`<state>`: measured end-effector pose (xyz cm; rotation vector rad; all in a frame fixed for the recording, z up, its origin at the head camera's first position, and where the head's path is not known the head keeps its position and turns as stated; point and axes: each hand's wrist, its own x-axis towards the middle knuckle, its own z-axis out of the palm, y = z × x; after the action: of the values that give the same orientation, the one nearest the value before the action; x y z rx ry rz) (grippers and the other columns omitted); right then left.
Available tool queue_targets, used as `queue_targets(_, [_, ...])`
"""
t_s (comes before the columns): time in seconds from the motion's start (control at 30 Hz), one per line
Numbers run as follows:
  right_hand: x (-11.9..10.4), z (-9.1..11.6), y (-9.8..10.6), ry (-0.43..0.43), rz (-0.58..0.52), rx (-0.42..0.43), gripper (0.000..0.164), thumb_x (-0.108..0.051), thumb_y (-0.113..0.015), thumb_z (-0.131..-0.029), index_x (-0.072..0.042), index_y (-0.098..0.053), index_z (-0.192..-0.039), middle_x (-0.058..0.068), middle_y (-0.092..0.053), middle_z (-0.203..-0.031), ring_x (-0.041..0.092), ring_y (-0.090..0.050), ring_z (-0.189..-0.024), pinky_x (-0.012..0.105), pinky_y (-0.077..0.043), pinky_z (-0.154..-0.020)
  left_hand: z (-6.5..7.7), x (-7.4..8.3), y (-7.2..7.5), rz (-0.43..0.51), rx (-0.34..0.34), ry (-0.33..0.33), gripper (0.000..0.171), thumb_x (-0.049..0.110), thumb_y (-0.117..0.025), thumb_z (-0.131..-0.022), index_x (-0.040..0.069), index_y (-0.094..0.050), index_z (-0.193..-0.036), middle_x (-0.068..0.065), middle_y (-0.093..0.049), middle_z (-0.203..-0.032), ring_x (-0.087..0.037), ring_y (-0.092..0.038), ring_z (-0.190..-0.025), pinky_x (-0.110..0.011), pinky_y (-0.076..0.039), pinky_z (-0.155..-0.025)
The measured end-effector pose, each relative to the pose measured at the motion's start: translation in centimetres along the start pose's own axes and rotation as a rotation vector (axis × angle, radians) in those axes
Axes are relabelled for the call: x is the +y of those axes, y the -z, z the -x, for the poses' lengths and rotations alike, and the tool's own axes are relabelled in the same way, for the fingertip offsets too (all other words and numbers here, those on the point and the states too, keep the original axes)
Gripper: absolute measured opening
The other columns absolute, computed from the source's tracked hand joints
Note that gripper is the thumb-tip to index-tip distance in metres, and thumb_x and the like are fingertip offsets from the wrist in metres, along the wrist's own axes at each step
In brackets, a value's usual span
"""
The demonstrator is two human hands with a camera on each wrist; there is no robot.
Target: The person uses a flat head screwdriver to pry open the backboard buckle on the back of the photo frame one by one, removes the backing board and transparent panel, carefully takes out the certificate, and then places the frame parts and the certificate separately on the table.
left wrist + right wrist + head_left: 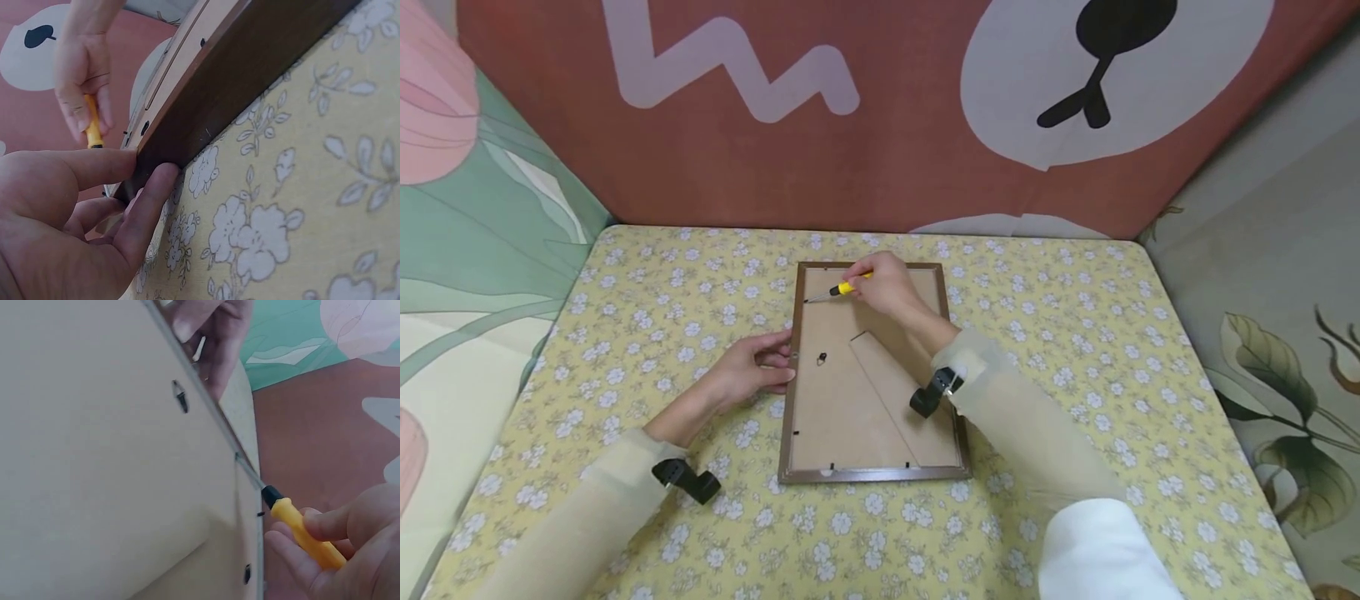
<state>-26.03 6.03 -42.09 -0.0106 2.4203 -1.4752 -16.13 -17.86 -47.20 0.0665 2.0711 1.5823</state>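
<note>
A brown picture frame [874,475] lies face down, its tan backing board upward. My left hand [745,371] grips the frame's left edge, fingertips against the rim; in the left wrist view the fingers [153,194] touch its dark side. My right hand [886,283] holds a screwdriver [846,287] by its yellow handle. The metal shaft slants down to the left, its tip at a small black tab [807,301] near the frame's upper left side. In the right wrist view the screwdriver [303,531] reaches the board's edge.
Several black tabs line the frame's inner rim. A small hanging hook [822,358] sits on the board, beside a slanted stand flap [872,375]. A floral yellow cloth [700,275] covers the table, with a red patterned backdrop [887,167] behind it.
</note>
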Motion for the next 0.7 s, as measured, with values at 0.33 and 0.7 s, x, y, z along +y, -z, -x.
queue_targets(0.33, [-1.9, 0.0, -0.5, 0.029, 0.014, 0.079, 0.013, -0.006, -0.069, -0.097, 0.000, -0.075, -0.107, 0.012, -0.072, -0.106, 0.032, -0.072, -0.092, 0.023, -0.056, -0.064, 0.1, 0.1, -0.2, -0.001, -0.007, -0.006, 0.075, -0.005, -0.067, -0.093, -0.001, -0.029, -0.158, -0.027, -0.048, -0.137, -0.031, -0.060, -0.110, -0.034, -0.062, -0.085])
queue_targets(0.7, [-2.2, 0.5, -1.7, 0.199, 0.161, 0.177, 0.004, -0.013, -0.073, -0.096, -0.010, -0.074, -0.095, 0.001, -0.071, -0.098, 0.016, -0.061, -0.070, 0.023, -0.050, -0.060, 0.1, 0.2, 0.0, -0.029, -0.003, -0.006, 0.075, -0.004, -0.067, -0.093, -0.002, -0.029, -0.157, -0.026, -0.049, -0.134, -0.030, -0.059, -0.110, -0.033, -0.062, -0.083])
